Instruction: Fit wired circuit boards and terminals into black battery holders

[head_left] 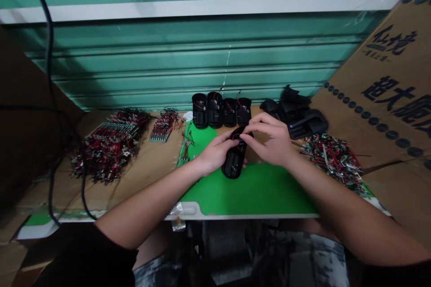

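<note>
- Your left hand [215, 154] clamps the oblong, hollow black plastic housing [233, 163] over the green mat [262, 190].
- Your right hand's [273, 139] fingertips are together at its thin red wire [235, 135]; whether they grip it, I can't tell.
- Beyond, four open black plastic shells [214, 116] contain red wires.

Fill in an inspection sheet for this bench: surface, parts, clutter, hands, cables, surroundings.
Surface: green mat; cardboard at left.
Job's things: held black housing with red wire; four housings in a row behind.
Clutter: wired boards heaped both sides; loose black parts at right; plastic scrap at front edge.
Hands: left hand grips the housing; right hand at its far end, fingertips by the wire, hold unclear.
Cables: black cable looping down at left.
Surroundings: green slatted wall behind, printed carton at right.
</note>
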A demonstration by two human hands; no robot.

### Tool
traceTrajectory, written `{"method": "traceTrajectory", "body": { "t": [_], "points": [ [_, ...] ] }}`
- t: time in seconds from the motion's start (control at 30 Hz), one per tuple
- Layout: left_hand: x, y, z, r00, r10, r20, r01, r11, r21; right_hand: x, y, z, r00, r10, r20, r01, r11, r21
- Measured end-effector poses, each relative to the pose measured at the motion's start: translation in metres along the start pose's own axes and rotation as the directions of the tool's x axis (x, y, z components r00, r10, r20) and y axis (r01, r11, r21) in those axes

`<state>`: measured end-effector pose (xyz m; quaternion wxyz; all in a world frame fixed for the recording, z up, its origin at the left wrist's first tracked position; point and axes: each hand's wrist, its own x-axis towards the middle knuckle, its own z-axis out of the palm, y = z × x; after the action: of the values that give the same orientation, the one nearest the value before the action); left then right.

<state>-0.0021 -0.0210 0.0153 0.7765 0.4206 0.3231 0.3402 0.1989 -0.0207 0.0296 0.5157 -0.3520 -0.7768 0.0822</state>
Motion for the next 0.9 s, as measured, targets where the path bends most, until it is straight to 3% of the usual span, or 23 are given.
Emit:
{"method": "traceTrajectory", "body": {
  "t": [0.17,0.37,0.63,0.9],
  "points": [
    [-0.0005,-0.0022,-0.0021,0.996,-0.031,0.085,0.031,1.0,0.003,0.0019,-0.0029,0.0007,0.993,0.119,0.001,-0.118,0.987,0.113],
    [-0.0008,-0.0042,-0.0029,0.992,-0.033,0.119,0.034,0.999,-0.008,-0.0021,-0.0014,0.008,0.984,0.168,-0.058,-0.158,0.976,0.152],
    [0.0017,-0.0023,-0.0036,1.0,0.023,0.015,-0.022,1.0,-0.021,-0.0032,0.0032,0.0056,0.998,-0.004,-0.059,-0.004,0.991,-0.133],
    [0.003,-0.0045,-0.0038,0.999,0.041,-0.03,-0.04,0.999,0.024,-0.0048,0.0021,0.0077,1.0,0.015,-0.02,-0.018,0.989,-0.145]
  ]
}}
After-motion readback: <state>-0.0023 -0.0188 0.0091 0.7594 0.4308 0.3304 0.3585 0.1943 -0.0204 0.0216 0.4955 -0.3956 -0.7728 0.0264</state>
